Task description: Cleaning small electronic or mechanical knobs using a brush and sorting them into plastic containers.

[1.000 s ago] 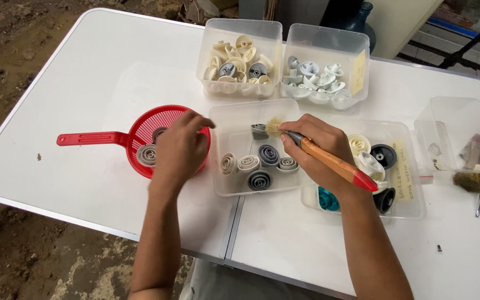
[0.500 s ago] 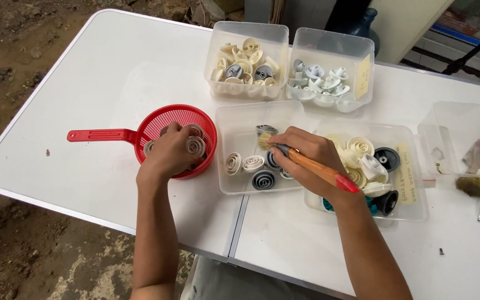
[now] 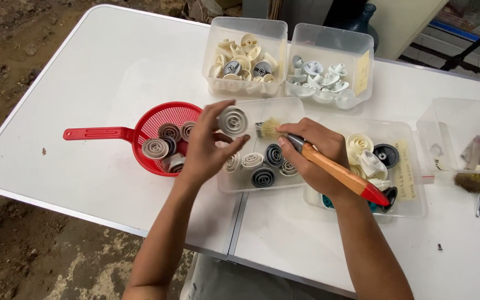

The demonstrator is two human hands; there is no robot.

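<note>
Pinching a grey ridged disc [image 3: 233, 120] at its rim, our left hand [image 3: 206, 149] holds it above the clear tray [image 3: 234, 186]; at three o'clock, our right hand [image 3: 313, 158] grips a brush [image 3: 329, 166], bristles near the disc.

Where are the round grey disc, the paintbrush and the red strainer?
Round grey disc [image 3: 233, 120], head view, its ridged face.
Paintbrush [image 3: 337, 172], head view, its orange handle.
Red strainer [image 3: 93, 133], head view, its handle.

Smooth matt white bench [image 3: 101, 78]; glossy red plastic strainer [image 3: 156, 119]; clear plastic tubs [image 3: 245, 30]; varnished wooden brush handle [image 3: 334, 169], pale bristles; dull grey ridged plastic disc [image 3: 233, 120]
</note>
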